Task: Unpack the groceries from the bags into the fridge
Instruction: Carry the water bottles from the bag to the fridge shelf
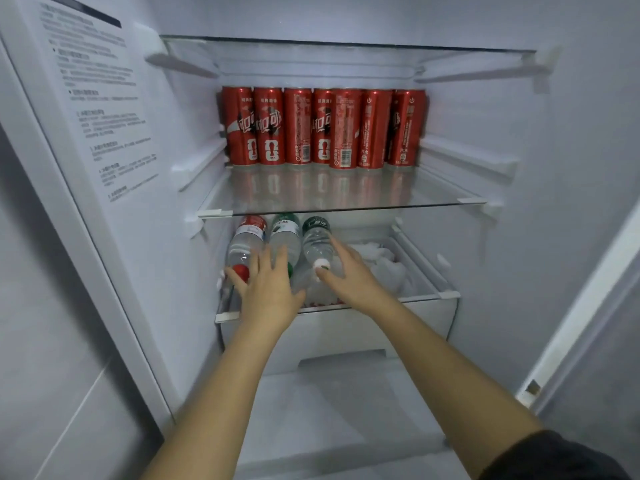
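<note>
While bottles lie side by side just below glass shelf (346, 202), left hand (268, 285) spreads over red-capped bottle (244, 245) and green-capped bottle (285, 239); right hand (348, 277), fingers straight, touches white-capped bottle (316, 244). Best: nudge evenly, keep parallel, prevent rolling.

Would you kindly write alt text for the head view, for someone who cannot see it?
A left hand and right hand reach three clear plastic water bottles lying in an open white fridge, below a glass shelf of red drink cans.
</note>
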A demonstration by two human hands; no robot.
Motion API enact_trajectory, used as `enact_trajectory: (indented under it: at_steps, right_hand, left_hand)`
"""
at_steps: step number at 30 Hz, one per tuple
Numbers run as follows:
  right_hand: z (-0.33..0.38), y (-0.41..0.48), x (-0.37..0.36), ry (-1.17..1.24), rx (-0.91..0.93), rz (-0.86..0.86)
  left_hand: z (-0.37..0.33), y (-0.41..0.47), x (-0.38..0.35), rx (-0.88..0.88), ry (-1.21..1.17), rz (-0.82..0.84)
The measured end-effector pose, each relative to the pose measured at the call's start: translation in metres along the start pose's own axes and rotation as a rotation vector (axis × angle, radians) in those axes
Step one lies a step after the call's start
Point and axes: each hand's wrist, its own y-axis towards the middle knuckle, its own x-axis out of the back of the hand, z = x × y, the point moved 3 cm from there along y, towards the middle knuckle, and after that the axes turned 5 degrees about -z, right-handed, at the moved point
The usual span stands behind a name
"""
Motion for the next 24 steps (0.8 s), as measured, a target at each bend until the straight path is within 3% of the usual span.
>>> enact_trajectory:
  at_steps: [7,24]
  right_hand:
    - [-0.021,-0.079,0.02,-0.284,0.061,-0.157]
    - [-0.091,-0.298,0.053,-0.507,-0.22,-0.119]
  left_hand:
    - [-0.032,-0.06,-0.005,-0.065,-0.188,-0.032]
    - [-0.099,-0.218,-0.03,-0.332,-0.267,0.34]
